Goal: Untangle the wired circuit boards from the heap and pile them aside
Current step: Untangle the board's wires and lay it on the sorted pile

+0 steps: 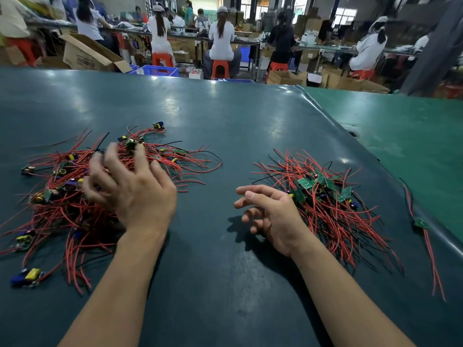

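The left hand [130,189] is blurry at its fingertips and hides part of the heap [75,196] at nine o'clock. The heap's wires run off the left edge. People [221,38] at twelve o'clock are small and fuzzy.

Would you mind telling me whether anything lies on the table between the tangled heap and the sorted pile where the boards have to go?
Only the right hand: it hovers over the bare strip of table between the tangled heap and the sorted pile. No object lies there. The left hand is already on the heap.
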`<state>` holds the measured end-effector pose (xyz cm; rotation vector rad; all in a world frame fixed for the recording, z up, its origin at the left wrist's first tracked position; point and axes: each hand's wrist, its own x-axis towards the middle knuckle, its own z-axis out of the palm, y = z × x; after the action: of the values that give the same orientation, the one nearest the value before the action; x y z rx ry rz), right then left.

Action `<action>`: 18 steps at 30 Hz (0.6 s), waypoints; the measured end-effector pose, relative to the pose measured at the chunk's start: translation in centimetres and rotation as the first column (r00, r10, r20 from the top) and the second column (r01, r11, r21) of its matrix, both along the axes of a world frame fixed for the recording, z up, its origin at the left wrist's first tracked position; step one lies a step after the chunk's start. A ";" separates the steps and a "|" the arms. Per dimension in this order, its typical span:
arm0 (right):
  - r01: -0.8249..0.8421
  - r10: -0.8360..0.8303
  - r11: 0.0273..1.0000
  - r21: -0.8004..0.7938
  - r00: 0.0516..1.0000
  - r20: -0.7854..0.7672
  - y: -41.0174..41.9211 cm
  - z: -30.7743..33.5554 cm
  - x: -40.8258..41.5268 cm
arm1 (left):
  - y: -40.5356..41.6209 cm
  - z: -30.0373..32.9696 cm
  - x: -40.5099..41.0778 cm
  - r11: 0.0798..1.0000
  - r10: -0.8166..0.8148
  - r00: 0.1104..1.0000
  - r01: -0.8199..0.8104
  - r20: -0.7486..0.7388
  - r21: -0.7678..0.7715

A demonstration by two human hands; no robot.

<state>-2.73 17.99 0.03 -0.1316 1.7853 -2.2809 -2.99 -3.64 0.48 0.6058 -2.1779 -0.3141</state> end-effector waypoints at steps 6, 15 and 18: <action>-0.013 0.013 1.000 0.006 1.000 -0.004 0.0 0.1 0.1 | -0.7 -0.4 -0.5 0.976 0.099 0.887 -0.175 0.451 0.132; -0.025 0.025 1.000 -0.003 1.000 0.005 0.0 0.0 -0.3 | -1.7 -0.1 -0.7 0.980 0.088 0.891 -0.158 0.445 0.123; -0.027 0.027 1.000 -0.003 1.000 0.007 0.1 -0.1 -0.4 | -1.4 -0.2 -0.8 0.974 0.103 0.916 -0.172 0.387 0.148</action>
<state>-3.12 18.04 -0.06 -0.1478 1.7665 -2.2620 -3.84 -5.09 0.31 0.9867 -2.4731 -0.3425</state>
